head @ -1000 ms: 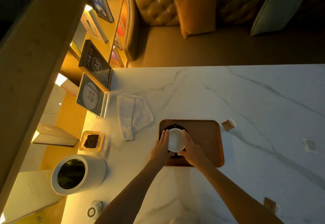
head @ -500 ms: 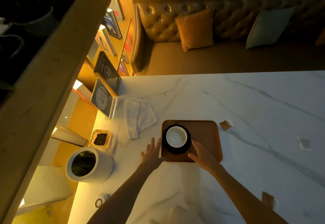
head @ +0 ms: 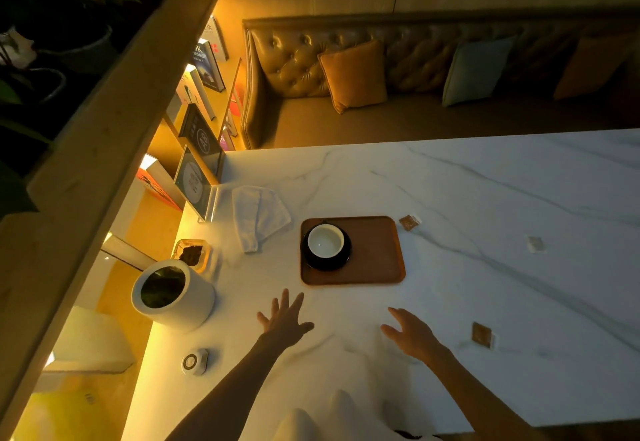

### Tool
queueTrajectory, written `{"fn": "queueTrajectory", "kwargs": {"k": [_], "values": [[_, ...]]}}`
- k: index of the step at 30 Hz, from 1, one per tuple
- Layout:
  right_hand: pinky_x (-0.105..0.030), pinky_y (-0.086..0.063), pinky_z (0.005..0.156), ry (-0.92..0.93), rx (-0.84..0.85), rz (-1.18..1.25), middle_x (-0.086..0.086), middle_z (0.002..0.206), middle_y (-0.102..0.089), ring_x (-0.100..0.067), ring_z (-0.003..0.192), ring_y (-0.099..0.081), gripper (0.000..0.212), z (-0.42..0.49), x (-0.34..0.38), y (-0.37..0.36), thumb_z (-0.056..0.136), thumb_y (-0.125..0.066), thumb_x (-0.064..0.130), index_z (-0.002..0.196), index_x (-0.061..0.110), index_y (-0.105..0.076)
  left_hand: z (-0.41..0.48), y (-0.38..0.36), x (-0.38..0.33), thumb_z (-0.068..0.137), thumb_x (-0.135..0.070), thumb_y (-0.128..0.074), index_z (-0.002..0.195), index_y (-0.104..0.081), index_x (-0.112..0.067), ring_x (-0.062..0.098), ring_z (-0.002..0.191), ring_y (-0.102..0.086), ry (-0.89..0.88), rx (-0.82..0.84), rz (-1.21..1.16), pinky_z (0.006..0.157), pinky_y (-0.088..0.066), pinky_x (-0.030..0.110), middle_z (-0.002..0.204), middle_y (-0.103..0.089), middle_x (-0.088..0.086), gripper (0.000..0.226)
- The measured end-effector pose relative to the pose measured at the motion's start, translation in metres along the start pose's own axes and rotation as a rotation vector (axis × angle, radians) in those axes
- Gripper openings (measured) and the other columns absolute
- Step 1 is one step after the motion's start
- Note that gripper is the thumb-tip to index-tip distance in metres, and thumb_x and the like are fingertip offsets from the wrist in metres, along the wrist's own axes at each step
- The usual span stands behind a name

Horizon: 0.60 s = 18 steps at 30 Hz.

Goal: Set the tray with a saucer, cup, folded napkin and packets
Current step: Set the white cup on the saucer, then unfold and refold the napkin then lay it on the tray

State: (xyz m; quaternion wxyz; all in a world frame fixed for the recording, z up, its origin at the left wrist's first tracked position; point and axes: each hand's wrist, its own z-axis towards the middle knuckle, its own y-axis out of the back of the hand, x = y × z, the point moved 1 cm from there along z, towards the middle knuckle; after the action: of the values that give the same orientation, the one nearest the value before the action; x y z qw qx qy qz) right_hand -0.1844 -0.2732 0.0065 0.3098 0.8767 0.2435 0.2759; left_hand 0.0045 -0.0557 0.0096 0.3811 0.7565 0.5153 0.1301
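Observation:
A brown tray (head: 377,253) lies on the white marble table (head: 450,198). On its left half a white cup (head: 325,241) stands on a black saucer (head: 341,260). A crumpled white napkin (head: 258,217) lies on the table left of the tray. Three packets lie loose on the marble: a brown one (head: 408,222) by the tray's far right corner, a white one (head: 535,244) further right, a brown one (head: 481,334) near the front. My left hand (head: 284,316) and my right hand (head: 410,331) hover open in front of the tray, holding nothing.
A white cylindrical bin (head: 171,295) stands at the near left, with a small glass dish (head: 192,253) behind it and a small round device (head: 194,361) in front. An acrylic sign stand (head: 195,186) sits at the table's left edge. A sofa (head: 398,77) runs behind.
Both hands let go of the cup and saucer on the tray and drew back toward me. The camera view tilted up and away.

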Motion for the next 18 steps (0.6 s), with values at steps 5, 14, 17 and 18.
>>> {"fn": "queueTrajectory", "kwargs": {"k": [5,14,17,18], "values": [[-0.039,-0.023,0.119,-0.062,0.011,0.019,-0.004,0.158,-0.026,-0.021,0.146,-0.025,0.065,-0.025,-0.019,-0.008,0.095,-0.04,0.053,0.15,0.021,-0.024,-0.012,-0.015,-0.002,0.094,-0.057,-0.049,0.155,-0.004,-0.036,0.036,0.152,0.005,-0.009,0.023,0.012,0.116,-0.004,0.07,0.166,0.011,0.005,0.079],[-0.038,-0.023,0.118,-0.063,0.026,0.014,-0.006,0.159,-0.025,-0.023,0.146,-0.024,0.064,-0.031,-0.011,0.007,0.096,-0.04,0.052,0.15,0.02,-0.025,-0.022,-0.013,0.006,0.095,-0.056,-0.047,0.155,-0.008,-0.034,0.036,0.152,0.003,0.016,-0.023,-0.043,0.116,-0.004,0.07,0.166,0.008,0.005,0.075],[-0.038,-0.024,0.118,-0.028,0.055,0.028,-0.007,0.158,-0.027,-0.023,0.145,-0.026,0.061,-0.024,0.007,0.009,0.097,-0.042,0.048,0.148,0.018,-0.03,-0.028,-0.012,0.021,0.096,-0.055,-0.046,0.155,-0.011,-0.033,0.036,0.152,0.002,0.045,-0.031,-0.087,0.116,-0.003,0.069,0.166,0.006,0.005,0.073],[-0.037,-0.024,0.117,-0.013,0.068,0.031,-0.007,0.157,-0.029,-0.023,0.144,-0.028,0.06,-0.021,0.015,0.01,0.097,-0.043,0.047,0.147,0.016,-0.033,-0.03,-0.012,0.028,0.096,-0.054,-0.046,0.155,-0.013,-0.033,0.036,0.152,0.002,0.055,-0.034,-0.107,0.117,-0.003,0.069,0.166,0.005,0.005,0.071]]}}
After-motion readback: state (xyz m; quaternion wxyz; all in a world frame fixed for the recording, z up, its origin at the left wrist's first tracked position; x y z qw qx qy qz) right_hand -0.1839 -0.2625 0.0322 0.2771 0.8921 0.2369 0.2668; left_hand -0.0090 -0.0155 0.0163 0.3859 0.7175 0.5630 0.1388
